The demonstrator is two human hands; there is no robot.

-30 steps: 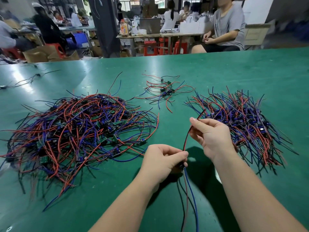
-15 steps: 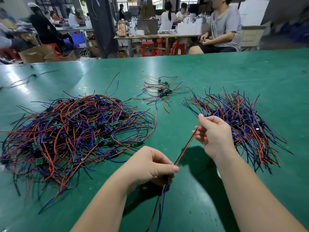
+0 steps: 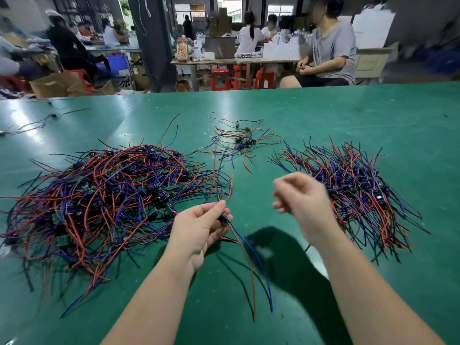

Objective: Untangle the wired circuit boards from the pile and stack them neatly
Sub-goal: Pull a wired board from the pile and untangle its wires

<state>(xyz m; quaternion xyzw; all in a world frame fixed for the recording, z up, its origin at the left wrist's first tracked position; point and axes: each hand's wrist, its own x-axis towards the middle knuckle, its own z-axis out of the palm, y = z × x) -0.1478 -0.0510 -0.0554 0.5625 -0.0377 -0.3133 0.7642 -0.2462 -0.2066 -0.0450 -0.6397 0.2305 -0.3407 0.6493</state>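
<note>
A: Where is our wired board (image 3: 223,219) now?
B: We pinch it in our left hand (image 3: 199,227), between thumb and fingertips, held over the green table (image 3: 373,115) just right of the tangled pile (image 3: 104,195). Its red leads poke up past the fingers, and a blue and a red one trail down towards us
A: And the right hand (image 3: 301,197)? Half a second ago we had it closed on that red lead, drawing it straight
B: We have let go. It is up and blurred with motion, apart from the board, fingers loosely curled; as far as the blur lets us judge, nothing is in it
A: So what does that mean for us?
B: We judge this board is free of the pile and its wires combed out, so the untangling of this one looks done. What is left is laying it on the neat stack (image 3: 353,190) at our right, leads running the same way as the others. The pile on the left is large, so we are far from finished
</note>
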